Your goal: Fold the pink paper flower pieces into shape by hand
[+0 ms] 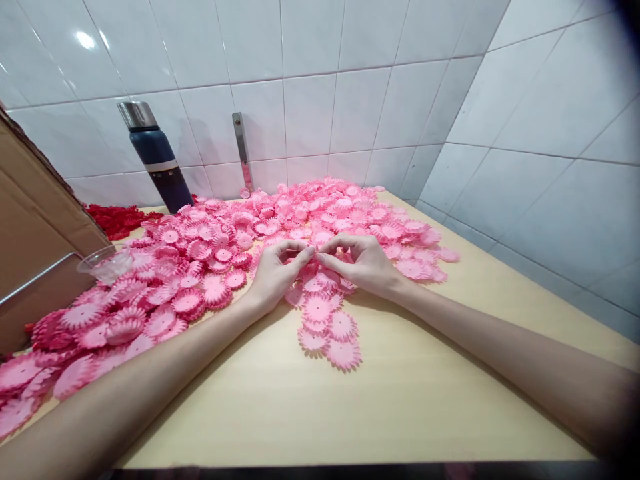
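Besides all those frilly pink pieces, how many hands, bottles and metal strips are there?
Hands: 2 (left hand, right hand)
Bottles: 1 (blue bottle)
Metal strips: 1 (metal strip)
Total: 4
The pink pieces overlap too much to count.

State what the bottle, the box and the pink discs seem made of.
Bottle: probably metal; satin dark blue, with a shiny silver cap.
Box: cardboard, judging by its dull brown surface and ragged edge.
Pink discs: perhaps fabric or paper; matte, thin, frilled edges.

The left hand (275,273) and right hand (367,267) (thumbs close together) are held over pink jagged-edged discs (317,309) spread across a pale table (400,407).
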Demonstrator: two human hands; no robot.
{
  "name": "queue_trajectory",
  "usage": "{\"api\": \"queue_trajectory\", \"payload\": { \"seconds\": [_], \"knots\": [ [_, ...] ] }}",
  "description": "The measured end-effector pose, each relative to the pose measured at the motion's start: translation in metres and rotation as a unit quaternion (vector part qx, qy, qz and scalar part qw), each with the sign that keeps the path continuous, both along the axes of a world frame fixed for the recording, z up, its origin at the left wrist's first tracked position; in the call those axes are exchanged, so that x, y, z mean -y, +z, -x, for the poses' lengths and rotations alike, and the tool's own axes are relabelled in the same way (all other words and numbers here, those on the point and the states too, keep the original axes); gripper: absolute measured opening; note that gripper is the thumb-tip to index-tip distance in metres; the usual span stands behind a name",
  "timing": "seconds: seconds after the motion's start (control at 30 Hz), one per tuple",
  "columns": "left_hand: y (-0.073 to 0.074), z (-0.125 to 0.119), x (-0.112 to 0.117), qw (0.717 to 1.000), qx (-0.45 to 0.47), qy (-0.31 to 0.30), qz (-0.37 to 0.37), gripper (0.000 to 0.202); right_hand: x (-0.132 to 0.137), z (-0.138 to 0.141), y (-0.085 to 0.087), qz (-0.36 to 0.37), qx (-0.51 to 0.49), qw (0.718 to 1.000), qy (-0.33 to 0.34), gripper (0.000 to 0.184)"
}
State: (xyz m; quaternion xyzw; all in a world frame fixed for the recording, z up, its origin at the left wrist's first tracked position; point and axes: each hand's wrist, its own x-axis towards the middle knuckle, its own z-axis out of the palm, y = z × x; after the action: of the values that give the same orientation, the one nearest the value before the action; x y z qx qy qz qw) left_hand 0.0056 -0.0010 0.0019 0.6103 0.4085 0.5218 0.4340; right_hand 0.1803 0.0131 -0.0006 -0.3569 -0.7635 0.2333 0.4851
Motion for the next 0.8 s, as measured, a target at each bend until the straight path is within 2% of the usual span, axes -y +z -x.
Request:
{"api": "queue_trajectory", "payload": {
  "seconds": [0.2, 0.47, 0.8],
  "knots": [
    [0.0003, 0.0000, 0.0002, 1.000, 0.003, 0.003, 0.004, 0.020, -0.0011, -0.0015, -0.0007, 0.024, -0.024, 0.999, 0.004, 0.019],
    [-0.0017, 0.0005, -0.0019, 1.000, 0.002, 0.022, 0.002, 0.021, 0.0005, -0.0007, 0.0011, 0.035, -0.021, 0.999, 0.021, 0.014],
    [-0.0014, -0.0003, 0.0000, 1.000, -0.004, 0.011, -0.009, 0.017, 0.0040, -0.0003, 0.0047, 0.062, -0.031, 0.997, 0.023, 0.017]
  ]
}}
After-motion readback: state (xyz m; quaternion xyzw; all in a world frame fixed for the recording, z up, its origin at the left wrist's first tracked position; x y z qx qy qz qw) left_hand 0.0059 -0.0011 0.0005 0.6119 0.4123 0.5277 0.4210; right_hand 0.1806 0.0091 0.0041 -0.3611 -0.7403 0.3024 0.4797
